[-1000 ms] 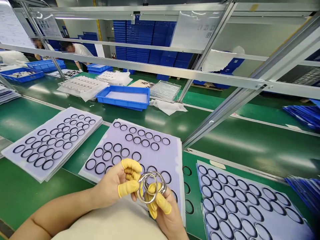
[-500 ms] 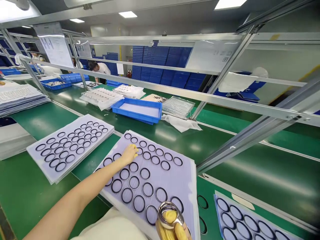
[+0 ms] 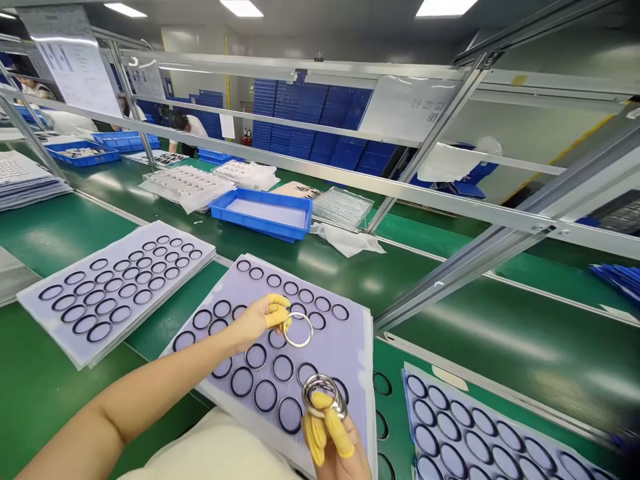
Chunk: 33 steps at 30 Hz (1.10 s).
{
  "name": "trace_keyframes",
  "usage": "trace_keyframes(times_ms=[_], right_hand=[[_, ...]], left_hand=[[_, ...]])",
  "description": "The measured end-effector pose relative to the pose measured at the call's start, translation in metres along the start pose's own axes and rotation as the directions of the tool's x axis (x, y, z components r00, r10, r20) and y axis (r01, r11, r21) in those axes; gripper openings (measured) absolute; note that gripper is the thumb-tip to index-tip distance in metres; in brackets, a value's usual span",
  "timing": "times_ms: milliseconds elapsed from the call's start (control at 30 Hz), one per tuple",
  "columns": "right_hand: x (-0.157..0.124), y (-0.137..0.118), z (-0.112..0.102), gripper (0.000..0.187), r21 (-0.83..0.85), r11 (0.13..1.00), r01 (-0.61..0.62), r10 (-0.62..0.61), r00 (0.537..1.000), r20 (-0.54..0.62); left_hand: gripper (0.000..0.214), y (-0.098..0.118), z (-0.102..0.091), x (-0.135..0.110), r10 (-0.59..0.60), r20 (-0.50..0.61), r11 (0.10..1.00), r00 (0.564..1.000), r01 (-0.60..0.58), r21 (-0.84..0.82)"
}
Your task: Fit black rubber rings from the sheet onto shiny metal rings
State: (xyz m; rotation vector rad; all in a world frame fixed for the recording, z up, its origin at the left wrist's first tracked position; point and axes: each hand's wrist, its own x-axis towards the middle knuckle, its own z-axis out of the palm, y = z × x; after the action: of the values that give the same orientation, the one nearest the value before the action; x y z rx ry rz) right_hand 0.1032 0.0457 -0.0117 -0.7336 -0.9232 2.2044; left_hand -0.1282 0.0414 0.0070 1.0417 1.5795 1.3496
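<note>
My left hand (image 3: 257, 322), in yellow finger cots, pinches a single silver metal ring (image 3: 284, 327) by its edge above a lavender sheet (image 3: 347, 360). Black rings (image 3: 265, 395) lie in rows on this sheet. Whether the held ring touches the sheet, I cannot tell. My right hand (image 3: 333, 433), also wearing yellow finger cots, holds a bunch of several silver metal rings (image 3: 320, 395) near the sheet's lower right. Part of the bunch is hidden behind its fingers.
Another lavender sheet (image 3: 45, 310) with black rings lies to the left, and a third (image 3: 407, 400) lies to the right on the green bench. Beyond stand a blue tray (image 3: 260, 230) and white trays. Aluminium rails (image 3: 320, 173) cross overhead. People work farther down.
My hands were together at the ring bunch a second ago. My left hand has since moved forward over the sheet and now holds one ring apart from the bunch.
</note>
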Motion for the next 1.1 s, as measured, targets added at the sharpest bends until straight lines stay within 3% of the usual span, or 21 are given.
trace_keyframes(times_ms=[100,167,333,600,800,900,967,1000,1033,1100], right_hand=[[-0.002,-0.003,0.011,0.027,0.030,0.999,-0.025,0.025,0.999,-0.028],[-0.006,-0.007,0.018,0.027,0.050,0.999,-0.020,0.021,1.000,-0.020],[-0.010,-0.016,0.028,0.031,0.044,0.998,-0.042,0.040,0.998,0.048],[-0.001,-0.010,0.019,0.031,0.082,0.996,-0.035,0.020,0.984,0.178],[-0.006,-0.011,0.016,0.032,0.112,0.993,-0.028,0.001,0.972,0.234],[-0.006,-0.012,0.014,0.029,0.150,0.989,-0.017,-0.021,0.969,0.247],[-0.006,-0.012,0.011,0.024,0.195,0.981,-0.007,-0.041,0.970,0.238],[-0.006,-0.011,0.009,0.022,0.213,0.977,-0.005,-0.046,0.972,0.230],[-0.006,-0.010,0.007,0.020,0.223,0.975,-0.006,-0.044,0.974,0.221],[-0.007,-0.007,0.002,0.022,0.222,0.975,-0.023,-0.020,0.982,0.189]], left_hand=[[0.037,0.032,0.014,-0.030,-0.038,0.145,0.934,0.989,0.087,-0.346],[0.039,0.047,0.019,-0.043,-0.046,0.199,0.869,0.979,0.138,-0.476],[0.039,0.058,0.024,-0.062,-0.020,0.195,0.842,0.981,0.122,-0.525],[0.028,0.060,0.031,-0.085,0.085,0.238,0.845,0.968,0.057,-0.531],[0.028,0.064,0.036,-0.088,0.056,0.284,0.858,0.957,0.100,-0.504],[0.029,0.053,0.036,-0.074,0.046,0.282,0.936,0.958,0.057,-0.347],[0.023,0.035,0.033,-0.050,0.067,0.214,0.998,0.974,-0.064,-0.022],[0.020,0.024,0.030,-0.034,0.090,0.159,0.970,0.983,-0.123,0.212],[0.020,0.011,0.026,-0.017,0.107,0.088,0.875,0.990,-0.135,0.465],[0.021,-0.016,0.016,0.018,0.090,0.019,0.804,0.996,-0.083,0.589]])
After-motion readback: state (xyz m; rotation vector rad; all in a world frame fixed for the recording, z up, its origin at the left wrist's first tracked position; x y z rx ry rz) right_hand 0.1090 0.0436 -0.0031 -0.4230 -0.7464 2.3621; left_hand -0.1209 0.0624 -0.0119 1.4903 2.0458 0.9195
